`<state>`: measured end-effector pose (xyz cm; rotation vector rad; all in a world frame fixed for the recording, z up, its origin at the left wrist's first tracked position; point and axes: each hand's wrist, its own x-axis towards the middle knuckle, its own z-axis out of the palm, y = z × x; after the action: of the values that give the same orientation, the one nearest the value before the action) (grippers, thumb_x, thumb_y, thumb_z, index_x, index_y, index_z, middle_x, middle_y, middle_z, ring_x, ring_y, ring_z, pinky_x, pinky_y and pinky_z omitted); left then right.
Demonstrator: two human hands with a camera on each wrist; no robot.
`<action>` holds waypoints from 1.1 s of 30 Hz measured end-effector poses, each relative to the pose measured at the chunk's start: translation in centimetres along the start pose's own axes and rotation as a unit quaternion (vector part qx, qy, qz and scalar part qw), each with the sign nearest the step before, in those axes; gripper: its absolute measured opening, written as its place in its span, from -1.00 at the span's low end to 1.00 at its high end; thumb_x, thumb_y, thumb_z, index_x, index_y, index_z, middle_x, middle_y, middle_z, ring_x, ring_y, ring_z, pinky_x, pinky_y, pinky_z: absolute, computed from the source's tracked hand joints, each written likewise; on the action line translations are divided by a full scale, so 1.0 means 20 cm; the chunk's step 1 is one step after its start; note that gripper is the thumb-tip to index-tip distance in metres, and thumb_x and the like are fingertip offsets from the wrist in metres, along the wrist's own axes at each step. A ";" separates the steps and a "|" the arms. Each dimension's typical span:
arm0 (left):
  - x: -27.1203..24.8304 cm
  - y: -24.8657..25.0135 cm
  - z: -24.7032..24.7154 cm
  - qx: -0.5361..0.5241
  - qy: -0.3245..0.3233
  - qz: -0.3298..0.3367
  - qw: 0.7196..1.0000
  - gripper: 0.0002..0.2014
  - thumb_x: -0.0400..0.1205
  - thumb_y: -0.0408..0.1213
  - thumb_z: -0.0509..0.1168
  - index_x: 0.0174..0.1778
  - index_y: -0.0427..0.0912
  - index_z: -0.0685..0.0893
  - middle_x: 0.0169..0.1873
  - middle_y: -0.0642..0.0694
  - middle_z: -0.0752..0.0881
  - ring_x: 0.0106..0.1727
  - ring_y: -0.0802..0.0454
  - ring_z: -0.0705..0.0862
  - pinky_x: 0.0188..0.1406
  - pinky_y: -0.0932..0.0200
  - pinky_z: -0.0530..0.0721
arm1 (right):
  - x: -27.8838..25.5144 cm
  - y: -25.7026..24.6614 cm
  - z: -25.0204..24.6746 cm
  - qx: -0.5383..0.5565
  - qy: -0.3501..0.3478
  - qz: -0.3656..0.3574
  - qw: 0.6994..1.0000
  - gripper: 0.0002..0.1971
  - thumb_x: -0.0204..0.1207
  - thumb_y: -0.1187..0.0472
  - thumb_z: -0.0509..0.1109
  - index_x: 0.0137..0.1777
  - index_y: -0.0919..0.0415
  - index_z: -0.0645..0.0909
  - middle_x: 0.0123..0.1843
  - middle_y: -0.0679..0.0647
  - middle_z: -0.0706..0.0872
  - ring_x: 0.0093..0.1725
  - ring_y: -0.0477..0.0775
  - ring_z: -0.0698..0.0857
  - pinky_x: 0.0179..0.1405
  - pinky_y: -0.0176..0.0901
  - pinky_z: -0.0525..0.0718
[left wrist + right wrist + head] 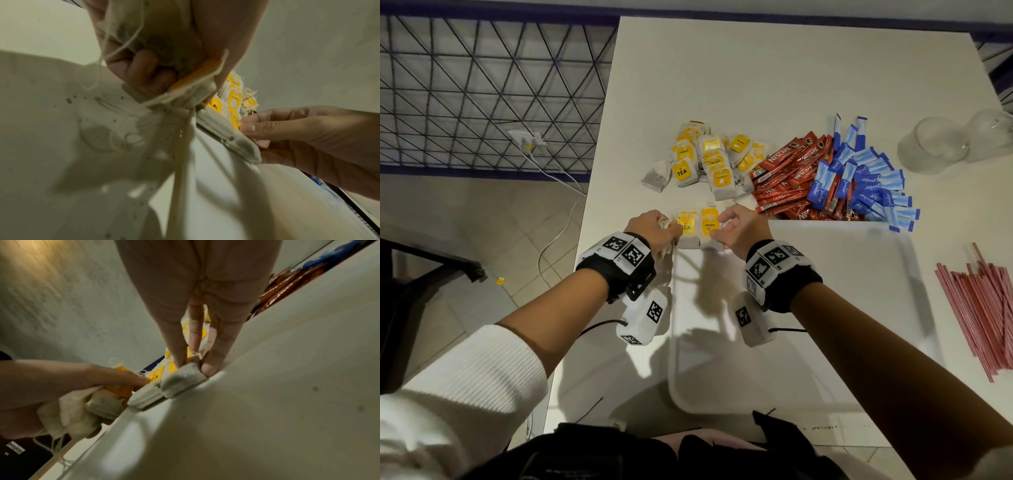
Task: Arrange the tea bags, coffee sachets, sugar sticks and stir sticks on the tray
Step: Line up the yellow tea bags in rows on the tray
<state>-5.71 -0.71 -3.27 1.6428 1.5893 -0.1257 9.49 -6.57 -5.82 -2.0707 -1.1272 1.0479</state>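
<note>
The white table [774, 78] carries everything. On its near part lies the white tray [825, 308], its far left corner between the 2 hands. Right of the tray, on the table, lies a loose bundle of red stir sticks [983, 308]. Beyond the tray's far edge sit 3 heaps in a row: tea bags [709, 161] with yellow tags on the left, red coffee sachets [787, 178] in the middle, blue sugar sticks [866, 178] on the right, overlapping the sachets. 2 clear glasses [941, 144] stand at the far right.

At the tray's far left corner 2 placed bags [698, 228] lie side by side, touching, tags up.

The left hand [654, 229] is curled round a bunch of bags [156, 40], strings dangling; its forefinger tip touches the left placed bag. The bunch [82, 410] hangs just outside the tray's left rim.

The right hand [739, 229] pinches the right placed bag [183, 378] narrowly between thumb and fingertips [209, 368], holding it down on the tray at the rim.

Left of the table, on the tiled floor, a white cable [558, 219] runs from a plug.
</note>
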 end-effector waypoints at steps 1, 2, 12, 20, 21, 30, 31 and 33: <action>-0.01 0.00 -0.01 0.001 0.002 0.001 1.000 -0.79 0.61 -0.07 0.26 -0.10 -0.15 0.51 -0.36 -0.04 0.54 -0.28 -0.04 0.50 -0.51 0.37 0.36 | 0.00 0.00 0.00 -0.002 0.002 -0.002 1.000 -0.80 0.39 0.32 0.48 -0.02 0.29 0.59 -0.41 -0.04 0.50 -0.16 0.11 0.61 0.00 -0.08 0.61; -0.01 0.00 -0.01 0.001 0.004 0.004 1.000 -0.79 0.61 -0.07 0.26 -0.17 -0.14 0.48 -0.42 -0.01 0.50 -0.33 -0.02 0.48 -0.56 0.43 0.36 | -0.01 0.00 0.00 -0.002 0.006 -0.006 1.000 -0.76 0.39 0.31 0.49 0.02 0.34 0.60 -0.42 -0.04 0.50 -0.17 0.11 0.61 -0.01 -0.09 0.60; -0.06 0.00 -0.04 -0.012 0.007 0.012 1.000 -0.68 0.55 0.02 0.34 0.01 -0.13 0.51 -0.08 -0.12 0.56 -0.08 -0.05 0.50 -0.30 0.22 0.41 | -0.11 0.00 -0.02 -0.071 -0.018 -0.059 0.996 -0.38 0.26 0.29 0.59 0.30 0.27 0.43 0.11 0.18 0.52 0.07 0.12 0.53 -0.05 -0.38 0.36; -0.10 -0.02 -0.04 0.048 -0.016 0.050 0.997 -0.68 0.48 -0.01 0.44 -0.05 -0.05 0.47 -0.10 -0.08 0.57 -0.08 -0.01 0.52 -0.15 0.23 0.40 | -0.15 -0.02 0.00 -0.109 -0.022 -0.090 0.990 -0.54 0.32 0.36 0.52 0.22 0.25 0.52 0.02 0.10 0.30 -0.04 0.06 0.42 0.02 -0.35 0.40; -0.10 -0.01 -0.04 0.042 -0.018 0.048 0.998 -0.67 0.48 0.02 0.43 -0.04 -0.04 0.47 -0.10 -0.08 0.57 -0.08 0.00 0.52 -0.15 0.23 0.40 | -0.15 -0.03 0.00 -0.099 -0.011 -0.098 0.990 -0.57 0.32 0.33 0.52 0.20 0.27 0.54 -0.01 0.10 0.31 -0.08 0.05 0.41 -0.06 -0.36 0.37; -0.18 0.09 -0.06 -0.136 -0.204 0.081 0.966 -0.56 0.37 -0.28 0.57 0.02 -0.01 0.48 -0.47 -0.02 0.46 -0.69 0.26 0.38 -0.73 0.41 0.29 | -0.22 -0.17 -0.15 0.121 -0.186 -0.044 0.974 -0.87 0.48 0.31 0.43 0.00 0.14 0.63 -0.31 0.03 0.60 -0.36 -0.11 0.59 -0.36 -0.37 0.53; -0.18 0.09 -0.06 -0.158 -0.212 0.077 0.961 -0.50 0.31 -0.24 0.60 0.05 0.02 0.49 -0.47 -0.05 0.48 -0.69 0.23 0.40 -0.72 0.39 0.27 | -0.22 -0.17 -0.17 0.114 -0.184 -0.041 0.975 -0.93 0.47 0.29 0.44 -0.09 0.15 0.62 -0.28 0.06 0.61 -0.30 0.01 0.59 -0.32 -0.31 0.55; -0.18 0.10 -0.04 -0.204 -0.219 0.075 0.951 -0.39 0.12 -0.12 0.64 0.04 0.05 0.53 -0.35 -0.10 0.60 -0.47 0.10 0.55 -0.48 0.27 0.41 | -0.22 -0.15 -0.19 0.117 -0.170 -0.024 0.978 -0.91 0.45 0.24 0.46 -0.23 0.14 0.60 -0.29 0.05 0.62 -0.33 0.06 0.58 -0.32 -0.29 0.57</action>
<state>-5.08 -2.77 0.43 1.2932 1.0644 -0.0703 9.85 -9.32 0.20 -1.7135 -1.1439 1.4751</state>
